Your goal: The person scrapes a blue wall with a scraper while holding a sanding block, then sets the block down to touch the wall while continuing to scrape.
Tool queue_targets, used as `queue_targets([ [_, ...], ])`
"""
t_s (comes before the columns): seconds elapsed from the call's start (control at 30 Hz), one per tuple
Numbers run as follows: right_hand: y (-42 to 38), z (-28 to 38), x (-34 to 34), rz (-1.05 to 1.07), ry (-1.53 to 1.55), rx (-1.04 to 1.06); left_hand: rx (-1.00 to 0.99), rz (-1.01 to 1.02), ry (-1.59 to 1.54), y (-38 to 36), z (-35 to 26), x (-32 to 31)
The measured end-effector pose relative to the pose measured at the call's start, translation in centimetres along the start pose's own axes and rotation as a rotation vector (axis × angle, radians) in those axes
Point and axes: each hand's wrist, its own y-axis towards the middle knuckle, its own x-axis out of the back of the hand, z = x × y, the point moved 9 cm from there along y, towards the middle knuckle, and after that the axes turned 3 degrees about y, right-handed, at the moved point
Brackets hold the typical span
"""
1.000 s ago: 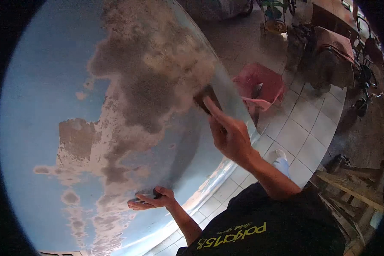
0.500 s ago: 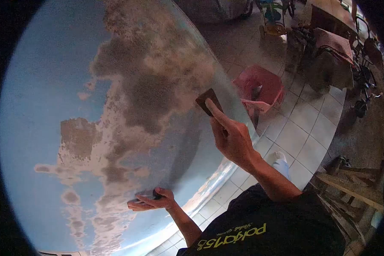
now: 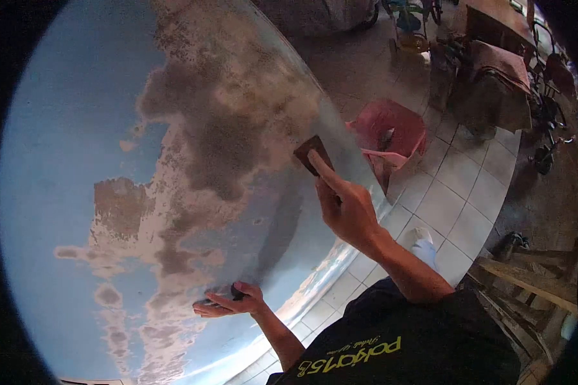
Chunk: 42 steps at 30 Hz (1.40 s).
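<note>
Now holding one sanding pad [image 3: 304, 154] to one curved painted panel [image 3: 58, 160]

From the head view, counting first: two bare hands, one pad, one panel, light blue with many brown and grey patches. Brown and rectangular, the pad; set on the panel near its right-hand edge, beside a broad brownish patch. Held by the right hand [image 3: 348, 208], index finger stretched along the top, the others curled in close, their exact grip partly hidden. Lower on the same panel, one left hand [image 3: 228, 305], fingers reaching out, thumb standing apart. Beside that thumb, one small dark object [image 3: 237, 294], too shaded to identify; cannot tell whether gripped or merely touched.

Beyond the panel's edge, one pink tub [image 3: 398, 158] on pale floor tiles [image 3: 456, 212], plus one light shoe [image 3: 420, 236]. Farther right, one wooden frame [image 3: 526, 282]. At the bottom, one black shirt [image 3: 430, 333] with yellow lettering.

Compared with one second ago: pad crisper in outline, in nearly the same spot. Left hand unchanged in place and posture. Haze around the tub thinner.
</note>
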Motion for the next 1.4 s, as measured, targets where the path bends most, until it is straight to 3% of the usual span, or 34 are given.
queue_targets([
  [0.47, 0.8, 0.3, 0.2, -0.025, 0.042, -0.003, -0.004, 0.021, 0.013, -0.5, 0.5, 0.4],
  [0.57, -0.1, 0.4, 0.2, -0.054, 0.007, 0.092, 0.004, 0.047, 0.025, -0.7, 0.6, -0.2],
  [0.67, -0.2, -0.3, -0.4, 0.02, -0.027, -0.023, 0.009, 0.04, 0.019, -0.6, 0.5, -0.1],
  [1.17, 0.0, 0.0, 0.0, -0.007, 0.026, 0.045, 0.01, 0.017, 0.012, -0.8, 0.7, -0.2],
  [1.4, -0.7, -0.5, -0.4, 0.048, 0.026, -0.037, -0.005, 0.022, 0.035, -0.5, 0.3, 0.1],
])
